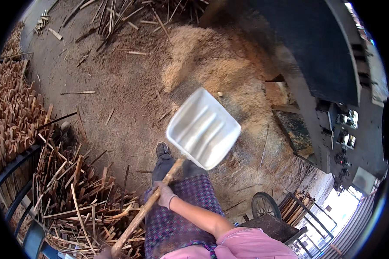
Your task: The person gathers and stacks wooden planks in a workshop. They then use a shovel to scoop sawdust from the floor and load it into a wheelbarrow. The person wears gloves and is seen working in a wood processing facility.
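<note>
While my right hand (163, 194) is clamped in its grey glove round the middle of the wooden handle (149, 206), my left hand (103, 253) sits at the near butt end, almost cut off by the edge, so I cannot tell how its fingers lie. Farther out, the white shovel (203, 128) hangs tilted and empty above the sawdust heap (212, 64). I judge the scoop light and stiff, with a long handle needing two spread grips. Scrap sticks (78, 190) pile up on my left.
</note>
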Motion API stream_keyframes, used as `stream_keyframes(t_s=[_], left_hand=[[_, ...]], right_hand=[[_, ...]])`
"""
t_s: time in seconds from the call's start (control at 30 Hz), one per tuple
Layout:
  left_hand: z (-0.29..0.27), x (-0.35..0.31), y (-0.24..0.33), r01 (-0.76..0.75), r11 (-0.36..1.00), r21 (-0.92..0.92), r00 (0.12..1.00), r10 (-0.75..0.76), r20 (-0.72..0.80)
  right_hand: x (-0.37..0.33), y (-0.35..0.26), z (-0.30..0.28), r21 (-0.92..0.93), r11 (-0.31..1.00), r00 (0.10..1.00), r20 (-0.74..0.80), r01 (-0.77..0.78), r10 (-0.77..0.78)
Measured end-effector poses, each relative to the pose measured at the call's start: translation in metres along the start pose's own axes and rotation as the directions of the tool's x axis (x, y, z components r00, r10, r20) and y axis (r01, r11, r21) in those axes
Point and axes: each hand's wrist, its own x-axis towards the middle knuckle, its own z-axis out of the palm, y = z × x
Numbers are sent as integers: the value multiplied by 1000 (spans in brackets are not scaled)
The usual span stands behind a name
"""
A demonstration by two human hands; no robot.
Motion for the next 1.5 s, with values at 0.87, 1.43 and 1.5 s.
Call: stream_keyframes(t_s=[0.87,1.43,1.5], left_hand=[[133,397,161,-202,970,-137,909,134,-394],[-6,576,331,-404,900,-164,810,268,-522],[-40,600,389,-422,899,-114,805,313,-504]], right_hand=[[157,-333,57,-81,913,916,71,399,-394],[20,-567,141,-94,619,619,256,780,-742],[-30,-620,157,-99,570,576,240,816,-782]])
